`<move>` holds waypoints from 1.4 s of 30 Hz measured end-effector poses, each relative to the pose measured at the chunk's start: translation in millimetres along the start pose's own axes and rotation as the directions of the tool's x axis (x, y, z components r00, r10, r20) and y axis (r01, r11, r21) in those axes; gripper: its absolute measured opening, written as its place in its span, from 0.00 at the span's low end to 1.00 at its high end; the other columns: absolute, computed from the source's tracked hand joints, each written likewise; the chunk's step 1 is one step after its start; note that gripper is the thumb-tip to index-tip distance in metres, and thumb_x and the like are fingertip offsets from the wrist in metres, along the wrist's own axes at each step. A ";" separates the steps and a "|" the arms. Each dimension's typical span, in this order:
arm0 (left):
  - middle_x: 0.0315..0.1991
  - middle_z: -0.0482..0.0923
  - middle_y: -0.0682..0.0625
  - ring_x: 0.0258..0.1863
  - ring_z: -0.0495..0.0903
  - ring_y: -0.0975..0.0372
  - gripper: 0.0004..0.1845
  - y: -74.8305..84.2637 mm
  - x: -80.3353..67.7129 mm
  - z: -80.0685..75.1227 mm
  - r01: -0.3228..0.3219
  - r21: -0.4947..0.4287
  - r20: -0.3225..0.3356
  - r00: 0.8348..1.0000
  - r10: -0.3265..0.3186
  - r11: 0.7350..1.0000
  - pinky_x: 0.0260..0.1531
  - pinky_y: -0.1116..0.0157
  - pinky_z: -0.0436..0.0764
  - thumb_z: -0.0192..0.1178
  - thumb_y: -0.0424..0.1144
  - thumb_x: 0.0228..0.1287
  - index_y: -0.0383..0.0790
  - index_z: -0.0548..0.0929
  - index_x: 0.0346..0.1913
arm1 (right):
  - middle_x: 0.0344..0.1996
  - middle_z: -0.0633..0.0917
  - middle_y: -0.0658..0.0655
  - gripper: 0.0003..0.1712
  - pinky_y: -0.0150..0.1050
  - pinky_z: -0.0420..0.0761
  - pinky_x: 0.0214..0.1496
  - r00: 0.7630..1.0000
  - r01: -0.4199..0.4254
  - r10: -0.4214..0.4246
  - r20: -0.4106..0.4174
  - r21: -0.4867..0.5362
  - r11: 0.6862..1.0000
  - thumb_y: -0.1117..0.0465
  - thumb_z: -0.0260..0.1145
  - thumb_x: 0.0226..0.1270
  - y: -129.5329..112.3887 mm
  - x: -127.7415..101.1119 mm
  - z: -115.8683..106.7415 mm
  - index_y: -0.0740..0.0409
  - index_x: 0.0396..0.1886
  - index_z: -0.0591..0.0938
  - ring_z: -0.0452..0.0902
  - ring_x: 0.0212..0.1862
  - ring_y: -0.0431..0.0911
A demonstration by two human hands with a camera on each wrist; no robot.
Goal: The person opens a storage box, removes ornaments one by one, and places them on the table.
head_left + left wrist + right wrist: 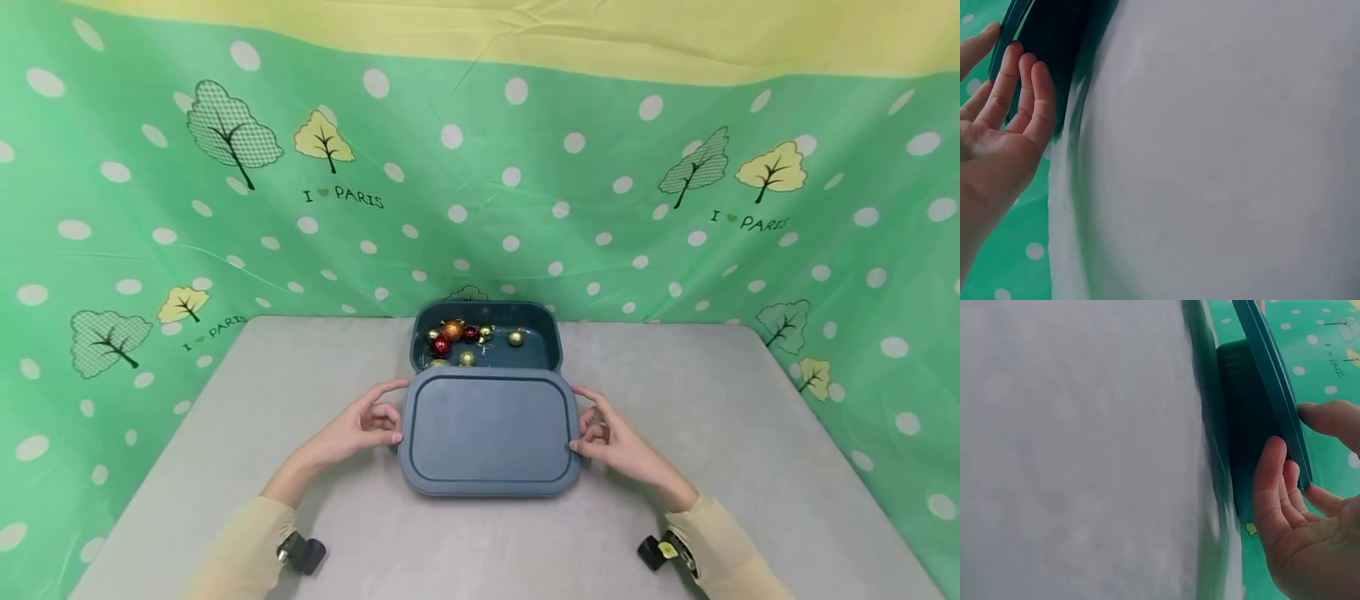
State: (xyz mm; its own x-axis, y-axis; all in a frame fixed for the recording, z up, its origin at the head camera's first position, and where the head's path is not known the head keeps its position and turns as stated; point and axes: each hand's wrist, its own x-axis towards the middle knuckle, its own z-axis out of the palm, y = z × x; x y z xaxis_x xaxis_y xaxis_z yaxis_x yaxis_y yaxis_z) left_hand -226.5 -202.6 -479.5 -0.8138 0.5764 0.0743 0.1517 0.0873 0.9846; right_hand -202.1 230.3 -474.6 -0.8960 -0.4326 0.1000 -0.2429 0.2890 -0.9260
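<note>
Our left hand (pixel 366 427) and right hand (pixel 617 442) hold the slanted blue-grey lid (pixel 491 433) at the plastic box's (pixel 487 312) near side. The head view alone shows us baubles (pixel 441 346) inside; the right wrist's, the ribbed wall (pixel 1238 394).

Baubles (pixel 441 346) lie in the box (pixel 542 353); the lid (pixel 491 433) is before it.

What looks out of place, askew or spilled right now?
Only the lid stands out: held between the left hand and right hand, it sits off the box toward the near side, leaving the far part uncovered. The visible baubles lie inside the box; I see no damage.
</note>
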 end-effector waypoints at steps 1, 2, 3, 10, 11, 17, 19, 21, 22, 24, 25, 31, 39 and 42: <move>0.35 0.78 0.45 0.39 0.80 0.57 0.42 -0.7 -1.0 -0.2 -0.004 -0.004 0.011 1.000 0.004 1.000 0.40 0.65 0.80 0.63 0.24 0.60 0.33 0.52 0.74 | 0.35 0.73 0.62 0.47 0.33 0.79 0.30 1.000 -0.006 0.006 0.005 -0.005 1.000 0.74 0.68 0.58 -0.5 -0.7 0.1 0.64 0.73 0.54 0.76 0.30 0.43; 0.35 0.78 0.45 0.39 0.80 0.58 0.42 -1.9 -2.0 -0.5 -0.006 -0.007 0.022 1.000 0.006 1.000 0.39 0.65 0.80 0.62 0.23 0.60 0.33 0.52 0.74 | 0.35 0.73 0.62 0.47 0.33 0.79 0.31 1.000 -0.010 0.010 0.010 -0.009 1.000 0.73 0.69 0.58 -1.2 -1.3 0.1 0.63 0.73 0.54 0.76 0.30 0.43; 0.34 0.78 0.47 0.38 0.80 0.58 0.42 -3.0 -2.8 -0.6 -0.010 -0.004 0.032 0.999 0.011 1.000 0.38 0.65 0.80 0.61 0.22 0.60 0.33 0.51 0.74 | 0.34 0.73 0.62 0.47 0.33 0.79 0.31 1.000 -0.011 0.011 0.017 -0.011 1.000 0.73 0.69 0.58 -1.7 -1.8 0.0 0.64 0.73 0.54 0.76 0.30 0.43; 0.33 0.78 0.49 0.37 0.80 0.59 0.41 -6.4 -8.2 -0.2 -0.001 -0.003 0.064 0.998 0.001 1.000 0.35 0.67 0.79 0.61 0.22 0.60 0.33 0.52 0.73 | 0.30 0.76 0.60 0.42 0.33 0.80 0.33 0.998 -0.010 0.011 0.065 -0.008 1.000 0.72 0.68 0.60 -2.6 -5.2 -0.3 0.66 0.69 0.55 0.76 0.32 0.43; 0.33 0.78 0.48 0.37 0.80 0.59 0.41 -6.3 -9.0 -0.1 0.005 -0.003 0.068 0.998 -0.005 1.000 0.35 0.67 0.79 0.61 0.23 0.60 0.34 0.52 0.73 | 0.30 0.76 0.60 0.41 0.33 0.80 0.33 0.997 -0.014 0.014 0.076 -0.010 1.000 0.72 0.68 0.60 -2.2 -6.0 -0.3 0.66 0.69 0.56 0.76 0.32 0.43; 0.33 0.78 0.47 0.36 0.80 0.59 0.41 -8.1 -12.0 0.0 0.035 -0.003 0.123 0.992 -0.035 0.999 0.36 0.66 0.80 0.63 0.26 0.60 0.33 0.53 0.72 | 0.28 0.80 0.58 0.37 0.33 0.78 0.31 0.989 -0.031 0.037 0.146 -0.043 0.999 0.69 0.67 0.62 2.8 -9.9 -0.3 0.67 0.66 0.58 0.78 0.31 0.44; 0.33 0.79 0.49 0.36 0.80 0.59 0.41 -9.9 -11.7 0.4 0.039 0.009 0.130 0.991 -0.040 0.999 0.37 0.67 0.80 0.63 0.24 0.59 0.33 0.53 0.71 | 0.28 0.80 0.58 0.36 0.33 0.78 0.29 0.986 -0.034 0.042 0.161 -0.052 0.998 0.68 0.67 0.63 4.4 -9.1 -0.9 0.66 0.66 0.58 0.78 0.30 0.45; 0.32 0.79 0.50 0.36 0.80 0.59 0.40 -11.5 -10.8 0.5 0.038 0.025 0.131 0.991 -0.041 0.999 0.37 0.67 0.80 0.62 0.23 0.59 0.31 0.53 0.71 | 0.27 0.81 0.57 0.35 0.33 0.77 0.28 0.984 -0.039 0.049 0.174 -0.058 0.998 0.68 0.66 0.64 5.7 -7.1 -2.0 0.66 0.65 0.59 0.78 0.29 0.45; 0.32 0.79 0.50 0.35 0.81 0.60 0.39 -11.9 -10.1 0.3 0.036 0.035 0.129 0.991 -0.041 0.999 0.37 0.67 0.80 0.62 0.23 0.59 0.30 0.54 0.71 | 0.27 0.81 0.57 0.35 0.33 0.77 0.27 0.982 -0.043 0.052 0.180 -0.055 0.998 0.68 0.66 0.64 5.7 -5.9 -2.8 0.66 0.65 0.59 0.78 0.28 0.46; 0.32 0.80 0.49 0.34 0.81 0.60 0.39 -12.2 -8.4 -0.2 0.038 0.056 0.123 0.991 -0.045 0.998 0.36 0.67 0.80 0.62 0.23 0.59 0.28 0.54 0.70 | 0.27 0.81 0.57 0.34 0.33 0.76 0.27 0.980 -0.062 0.069 0.188 -0.044 0.997 0.68 0.65 0.64 5.7 -3.0 -4.5 0.67 0.65 0.59 0.77 0.27 0.46; 0.32 0.80 0.48 0.34 0.81 0.60 0.39 -12.0 -7.5 -0.5 0.043 0.067 0.119 0.992 -0.051 0.997 0.36 0.67 0.80 0.63 0.23 0.59 0.27 0.54 0.70 | 0.27 0.81 0.58 0.34 0.33 0.76 0.27 0.979 -0.072 0.078 0.190 -0.038 0.997 0.68 0.65 0.65 5.6 -1.5 -5.3 0.68 0.65 0.59 0.77 0.27 0.46; 0.31 0.81 0.46 0.31 0.81 0.60 0.39 -4.4 -2.1 -0.1 0.110 0.155 0.104 0.986 -0.127 0.982 0.35 0.68 0.80 0.65 0.25 0.57 0.22 0.56 0.68 | 0.28 0.82 0.59 0.34 0.31 0.75 0.29 0.971 -0.122 0.117 0.211 0.009 0.993 0.70 0.65 0.63 3.9 3.3 -8.7 0.77 0.64 0.60 0.76 0.27 0.43; 0.31 0.80 0.45 0.31 0.80 0.59 0.39 4.5 1.9 -2.0 0.192 0.215 0.097 0.971 -0.217 0.958 0.32 0.68 0.79 0.64 0.26 0.57 0.20 0.55 0.68 | 0.28 0.82 0.57 0.31 0.32 0.73 0.28 0.967 -0.145 0.134 0.215 0.034 0.989 0.69 0.63 0.64 4.8 5.6 -9.4 0.79 0.63 0.63 0.73 0.27 0.40; 0.30 0.80 0.45 0.30 0.79 0.59 0.39 4.9 2.9 -2.8 0.200 0.203 0.096 0.970 -0.223 0.959 0.31 0.68 0.79 0.63 0.25 0.57 0.21 0.55 0.68 | 0.29 0.83 0.57 0.30 0.32 0.73 0.27 0.966 -0.160 0.148 0.212 0.040 0.986 0.69 0.61 0.64 5.6 6.0 -10.5 0.79 0.62 0.64 0.73 0.28 0.41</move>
State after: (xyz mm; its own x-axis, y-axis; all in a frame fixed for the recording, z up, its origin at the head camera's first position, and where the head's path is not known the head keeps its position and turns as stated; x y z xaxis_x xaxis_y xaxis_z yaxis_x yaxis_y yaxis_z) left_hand -229.7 -202.8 -474.0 -0.7693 0.6178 -0.1625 0.0966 0.3640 0.9264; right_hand -212.8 238.2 -475.4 -0.8226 -0.5562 -0.1180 -0.0811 0.3203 -0.9438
